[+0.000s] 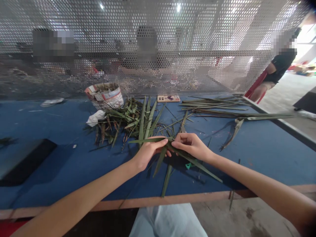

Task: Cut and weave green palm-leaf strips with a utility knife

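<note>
Over the near half of the desk (81, 164), the left hand (148, 152) and right hand (192, 145) pinch crossed leaf strips (160, 161), judged light, springy and prone to split lengthwise, best held at their crossing, with a leaf pile (128, 116) beyond.

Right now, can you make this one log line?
left hand: holding green leaf strips | right hand: holding them | surface: blue table
</note>
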